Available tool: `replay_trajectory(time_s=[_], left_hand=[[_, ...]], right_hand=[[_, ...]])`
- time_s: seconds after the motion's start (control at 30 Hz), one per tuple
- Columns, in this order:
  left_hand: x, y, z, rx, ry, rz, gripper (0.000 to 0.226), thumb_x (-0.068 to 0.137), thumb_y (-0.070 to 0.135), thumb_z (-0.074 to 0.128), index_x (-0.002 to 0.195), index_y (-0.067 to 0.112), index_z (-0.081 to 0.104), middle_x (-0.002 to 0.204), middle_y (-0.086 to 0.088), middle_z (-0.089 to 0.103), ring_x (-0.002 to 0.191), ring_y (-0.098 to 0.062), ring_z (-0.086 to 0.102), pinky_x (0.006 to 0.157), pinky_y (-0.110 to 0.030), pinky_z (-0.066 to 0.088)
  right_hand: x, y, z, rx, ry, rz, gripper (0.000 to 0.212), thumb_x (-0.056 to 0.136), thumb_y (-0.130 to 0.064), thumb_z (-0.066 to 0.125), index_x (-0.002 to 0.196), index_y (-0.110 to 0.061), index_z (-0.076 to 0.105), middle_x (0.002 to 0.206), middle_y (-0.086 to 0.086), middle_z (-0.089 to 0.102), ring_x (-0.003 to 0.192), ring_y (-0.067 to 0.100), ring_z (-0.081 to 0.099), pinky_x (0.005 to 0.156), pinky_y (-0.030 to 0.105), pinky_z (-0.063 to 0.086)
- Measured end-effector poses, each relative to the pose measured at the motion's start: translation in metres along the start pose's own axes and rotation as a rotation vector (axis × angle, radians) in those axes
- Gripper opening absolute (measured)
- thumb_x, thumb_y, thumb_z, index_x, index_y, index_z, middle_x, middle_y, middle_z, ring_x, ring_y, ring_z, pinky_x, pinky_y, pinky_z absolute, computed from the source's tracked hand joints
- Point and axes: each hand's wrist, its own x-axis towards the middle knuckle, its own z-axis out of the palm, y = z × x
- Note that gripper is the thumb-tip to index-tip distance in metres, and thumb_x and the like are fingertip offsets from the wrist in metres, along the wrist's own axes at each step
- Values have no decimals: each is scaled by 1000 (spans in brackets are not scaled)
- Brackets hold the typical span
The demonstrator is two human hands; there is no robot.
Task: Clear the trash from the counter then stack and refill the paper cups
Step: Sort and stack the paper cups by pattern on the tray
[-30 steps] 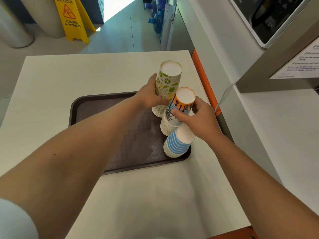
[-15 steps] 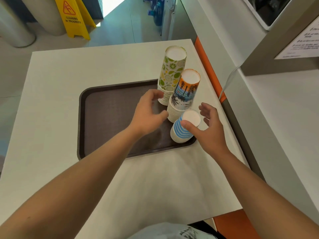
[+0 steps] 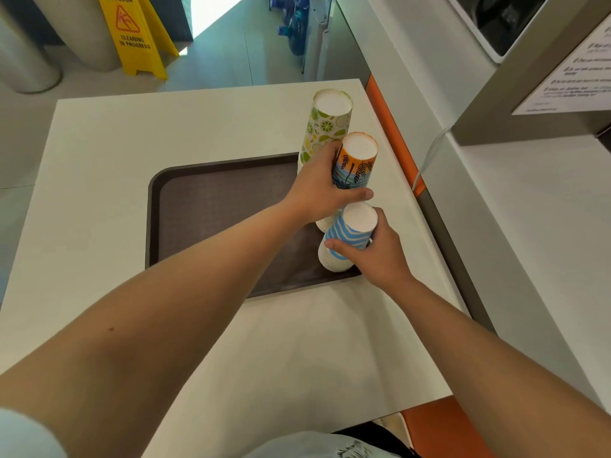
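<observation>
Three upside-down stacks of paper cups stand along the right edge of a dark brown tray. The tallest, a lime-patterned stack, is at the back. In the middle stands the orange palm-patterned stack, and my left hand is wrapped around its lower part. The short blue-striped stack is nearest me, gripped from the right by my right hand.
The tray lies on a white counter. An orange strip and a white wall unit run along the right. A yellow wet-floor sign and blue water bottles stand on the floor beyond the counter.
Half a second ago both hands hovered open near the stacks. Now the left hand has closed on the orange stack and the right on the blue-striped stack.
</observation>
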Motion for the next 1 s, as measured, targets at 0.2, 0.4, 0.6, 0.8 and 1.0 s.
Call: replay_trajectory(time_s=[0.2, 0.4, 0.6, 0.8, 1.0], left_hand=[[9, -2, 7, 10, 1, -58, 67, 73, 37, 85, 126, 18, 49, 110, 13, 60, 98, -3, 56, 68, -1, 39], [12, -7, 4, 68, 22, -46, 60, 73, 41, 83, 122, 19, 55, 106, 14, 62, 94, -1, 57, 71, -4, 40], [8, -16, 6, 89, 62, -7, 63, 74, 36, 83, 125, 18, 53, 110, 12, 62, 97, 0, 56, 72, 2, 39], [0, -29, 15, 37, 116, 40, 74, 64, 30, 90, 125, 17, 50, 116, 5, 63, 104, -2, 59, 83, -7, 46], [-5, -37, 18, -16, 125, -37, 69, 64, 37, 91, 121, 22, 56, 108, 14, 67, 95, 9, 61, 80, -5, 47]], right_hand=[[8, 1, -7, -20, 0, 21, 73, 68, -44, 84, 127, -22, 48, 119, -7, 61, 110, 11, 60, 91, 28, 55], [13, 5, -14, 20, 33, 30, 73, 66, -43, 84, 126, -20, 50, 117, -6, 64, 107, 10, 63, 88, 25, 56], [19, 13, -28, 99, 120, 92, 75, 62, -50, 81, 126, -19, 55, 115, -7, 67, 101, 6, 67, 84, 25, 58], [25, 19, -36, 147, 153, 126, 62, 71, -36, 82, 124, -18, 56, 113, -5, 68, 99, 4, 67, 77, 16, 57], [31, 21, -37, 152, 134, 132, 61, 74, -31, 82, 127, -14, 56, 114, -3, 68, 100, 7, 68, 77, 16, 57]])
